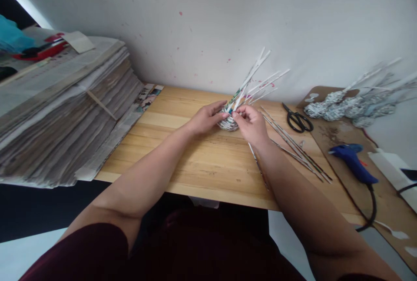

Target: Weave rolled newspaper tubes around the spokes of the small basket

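One small woven basket (pixel 229 125) sits on a wooden table (pixel 195 155), between the person's two hands. The left hand (pixel 207 118) curves around the basket's left side, gripping it between thumb and fingers. The right hand (pixel 251 123) is closed in a pinch at the basket's right rim; which strip its fingertips hold is too small to tell. Pale sticks (pixel 256 67) rise from the basket, leaning right toward the wall (pixel 195 24) behind it. Just right of the basket lie several loose thin sticks (pixel 298 150), and beyond them black scissors (pixel 298 121). Farther right of the basket are a blue glue gun (pixel 352 163) and, near the wall, a cluster of woven paper pieces (pixel 342 108). Well left of the basket stands a thick stack of newspapers (pixel 68 120).
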